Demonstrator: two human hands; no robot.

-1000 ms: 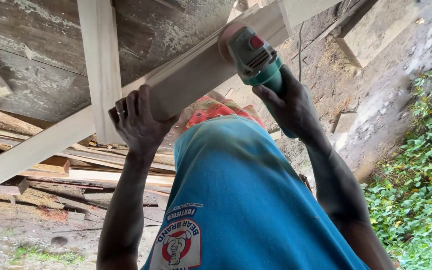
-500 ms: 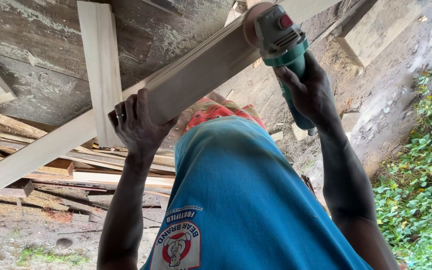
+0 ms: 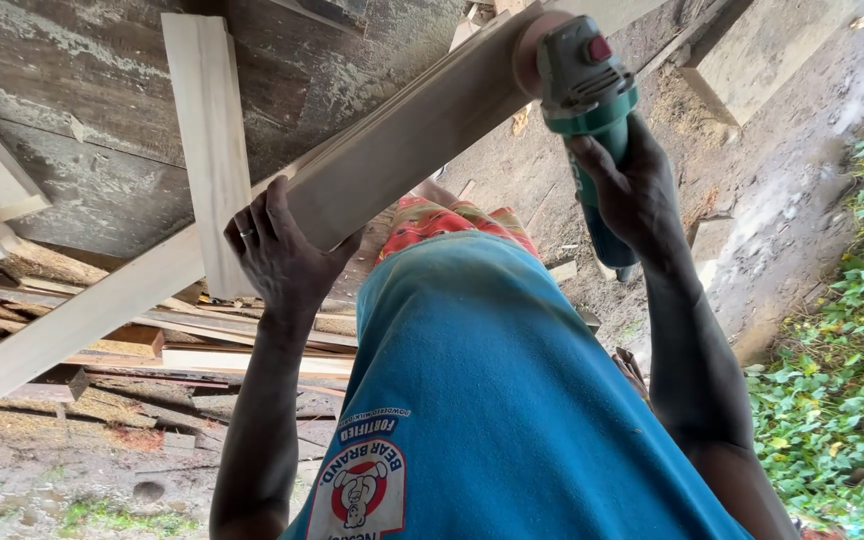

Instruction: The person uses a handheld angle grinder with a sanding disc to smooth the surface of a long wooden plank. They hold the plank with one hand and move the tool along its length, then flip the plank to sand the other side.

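A long pale wooden board lies slantwise across a worn dark worktable. My left hand clamps over the board's near edge, fingers wrapped on it. My right hand grips the body of a green angle grinder with a red switch. Its sanding disc presses against the board's upper end. My blue shirt fills the lower middle of the view.
A second pale plank lies flat on the worktable, crossing under the board. Stacked offcuts and planks sit below on the dirt. A concrete slab lies at upper right; green leafy plants cover the ground at right.
The grinder in my right hand has travelled up along the board toward its far end. My left hand has kept its hold on the board's edge.
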